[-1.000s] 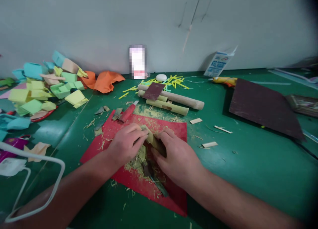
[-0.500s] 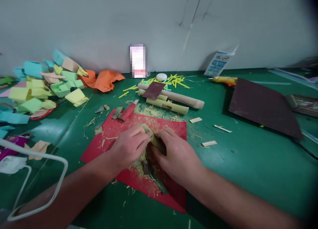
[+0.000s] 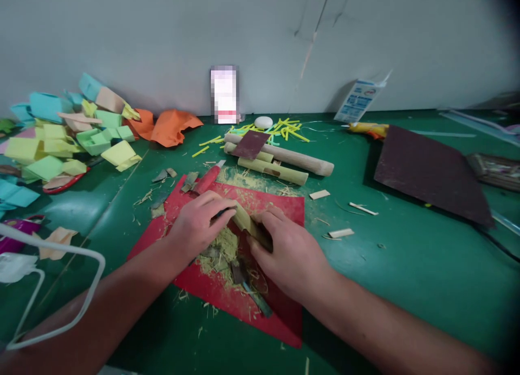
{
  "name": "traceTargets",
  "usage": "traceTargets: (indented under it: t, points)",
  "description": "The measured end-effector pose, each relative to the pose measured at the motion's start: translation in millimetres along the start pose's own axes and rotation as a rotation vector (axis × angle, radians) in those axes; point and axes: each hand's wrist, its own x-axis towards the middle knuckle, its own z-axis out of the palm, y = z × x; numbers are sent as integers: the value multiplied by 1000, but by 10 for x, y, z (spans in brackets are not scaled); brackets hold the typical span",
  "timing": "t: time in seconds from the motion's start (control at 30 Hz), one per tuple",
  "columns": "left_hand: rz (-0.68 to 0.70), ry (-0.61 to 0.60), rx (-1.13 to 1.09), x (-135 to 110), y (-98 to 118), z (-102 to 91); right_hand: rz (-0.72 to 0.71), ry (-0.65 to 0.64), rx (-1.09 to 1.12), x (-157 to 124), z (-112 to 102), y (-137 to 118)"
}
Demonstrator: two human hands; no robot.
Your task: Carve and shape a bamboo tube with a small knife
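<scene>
My right hand (image 3: 286, 250) is wrapped round a short pale-green bamboo tube (image 3: 245, 221), held tilted above a red sheet (image 3: 280, 326). At the tube's upper left end is my left hand (image 3: 203, 220), its fingers closed with the tips against the bamboo. Something dark shows between the left thumb and forefinger; I cannot make out what it is. Below the hands, a heap of bamboo dust and shavings (image 3: 223, 247) lies on the sheet with dark green strips (image 3: 258, 299). A red-handled knife (image 3: 208, 180) rests at the sheet's far edge.
Bamboo tubes (image 3: 300, 158) lie behind the sheet, with a small brown sandpaper piece (image 3: 252, 144) on them. A larger brown sheet (image 3: 430, 174) is at right. Folded coloured papers (image 3: 52, 142) pile up at left. A phone (image 3: 225, 93) leans on the wall. A white cable (image 3: 95, 288) loops at lower left.
My left hand has shifted left and slightly up along the tube's end, uncovering more of the bamboo and the dust heap. The right hand keeps its hold. The view has shifted slightly.
</scene>
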Motion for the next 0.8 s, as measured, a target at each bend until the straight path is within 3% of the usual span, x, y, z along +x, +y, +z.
traceTargets:
  t: [0.13,0.27,0.43,0.53,0.67,0.8]
  points:
    - [-33,-21,-41,-26,34,42,-4,7,7,-2,5,2]
    - [38,-71,-75,-36,67,57,-9,3,-9,-4,12,-4]
    - [54,-30,-39,4,34,62,6,5,-13,0,13,-6]
    - [90,-87,-67,11,39,61,-10,7,-21,-2,9,-12]
    - [66,-41,-47,19,46,51,-4,-4,-42,-4,-5,-30]
    - [56,-95,-91,21,48,47,-12,-4,-37,2,-8,-31]
